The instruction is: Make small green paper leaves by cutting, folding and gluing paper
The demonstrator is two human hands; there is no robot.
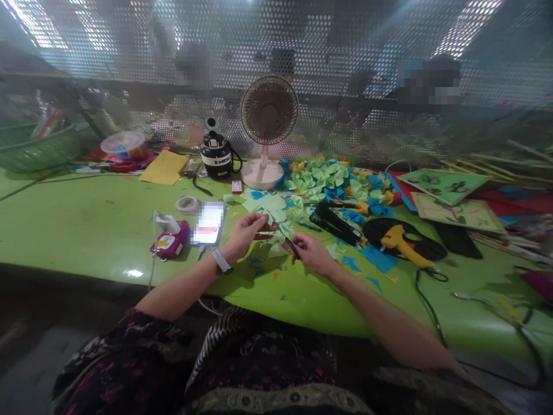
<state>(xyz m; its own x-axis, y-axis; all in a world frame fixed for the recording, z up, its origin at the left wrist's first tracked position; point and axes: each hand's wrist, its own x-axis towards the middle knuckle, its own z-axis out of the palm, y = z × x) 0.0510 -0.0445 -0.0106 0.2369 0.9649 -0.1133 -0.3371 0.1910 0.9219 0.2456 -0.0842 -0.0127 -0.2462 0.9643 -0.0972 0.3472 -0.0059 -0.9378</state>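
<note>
My L hand [246, 230], mid frame just L of center, has thumb & index pinched together on a bit of pale green paper [271, 219]; other fingers curl under. My R hand [311, 251], just R of center, has its fingers curled round the black-handled scissors [292, 248], w/ the tips pointing up-left twd the paper. Can't tell exactly how far the blades are apart, too small.

Scraps, green, blue & a few orange, lie around & below my hands on the green table [108, 230]. Pile of folded green pcs [317, 178] w/ blue & yellow ones upper R of center. Black stapler [334, 223] just R of my R hand, then yellow glue gun [404, 245] on a black pad [374, 230], R side of frame.

L of my L hand: lit phone [208, 223], tape roll [186, 204] up-left of it, purple pouch [173, 239] w/ white charger [166, 222] on it. Fan [268, 109] stands upper ctr, black bottle [216, 155] beside it, yellow sheet [165, 167] upper L.
</note>
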